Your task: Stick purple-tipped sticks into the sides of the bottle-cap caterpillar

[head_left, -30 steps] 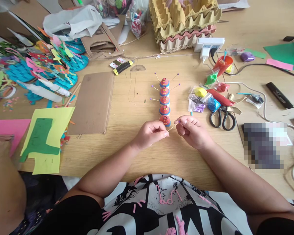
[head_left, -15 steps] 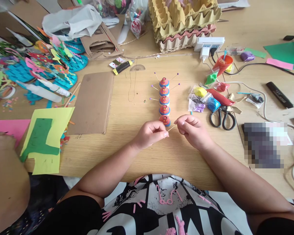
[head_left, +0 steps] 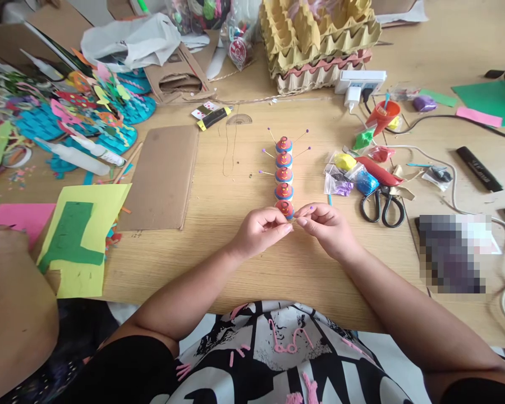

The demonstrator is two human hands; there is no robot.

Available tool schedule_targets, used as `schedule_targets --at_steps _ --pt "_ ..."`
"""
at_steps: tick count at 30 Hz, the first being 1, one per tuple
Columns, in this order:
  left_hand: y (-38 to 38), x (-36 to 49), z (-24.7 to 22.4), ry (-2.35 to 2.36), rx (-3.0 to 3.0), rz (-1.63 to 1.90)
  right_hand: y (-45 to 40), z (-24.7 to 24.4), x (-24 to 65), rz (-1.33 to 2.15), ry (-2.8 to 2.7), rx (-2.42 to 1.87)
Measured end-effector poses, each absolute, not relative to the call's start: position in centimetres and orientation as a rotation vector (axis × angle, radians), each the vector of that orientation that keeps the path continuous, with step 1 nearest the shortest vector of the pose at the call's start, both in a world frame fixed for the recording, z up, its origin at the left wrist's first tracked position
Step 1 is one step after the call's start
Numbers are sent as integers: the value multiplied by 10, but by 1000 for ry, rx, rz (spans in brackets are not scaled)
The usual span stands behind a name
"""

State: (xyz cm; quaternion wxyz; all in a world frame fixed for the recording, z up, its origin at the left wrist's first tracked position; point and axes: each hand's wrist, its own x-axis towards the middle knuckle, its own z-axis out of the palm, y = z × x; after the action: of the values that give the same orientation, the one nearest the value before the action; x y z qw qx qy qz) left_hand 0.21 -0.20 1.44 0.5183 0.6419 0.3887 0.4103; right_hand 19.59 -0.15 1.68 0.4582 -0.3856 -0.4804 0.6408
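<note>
Wood table [head_left: 244, 264]: toothpick [head_left: 295, 220] pinched btwn both hands [head_left: 294, 230].

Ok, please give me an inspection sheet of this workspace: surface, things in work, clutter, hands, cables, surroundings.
Surface: wooden table, crowded at the far side.
Things in work: row of red-and-blue caps with purple-tipped sticks; the nearest cap sits at the fingertips.
Clutter: scissors, clay bags, cardboard sheet, egg trays, yellow paper.
Hands: left hand and right hand pinch together by the nearest cap; anything held is too small to tell.
Cables: power strip, white cable.
Surroundings: another person's arm at left.
</note>
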Motion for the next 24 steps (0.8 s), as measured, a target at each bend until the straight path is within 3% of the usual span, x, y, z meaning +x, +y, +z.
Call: schedule_targets --at_steps 24 --pt "0 0 10 1026 1453 1121 0 14 197 1667 -874 -941"
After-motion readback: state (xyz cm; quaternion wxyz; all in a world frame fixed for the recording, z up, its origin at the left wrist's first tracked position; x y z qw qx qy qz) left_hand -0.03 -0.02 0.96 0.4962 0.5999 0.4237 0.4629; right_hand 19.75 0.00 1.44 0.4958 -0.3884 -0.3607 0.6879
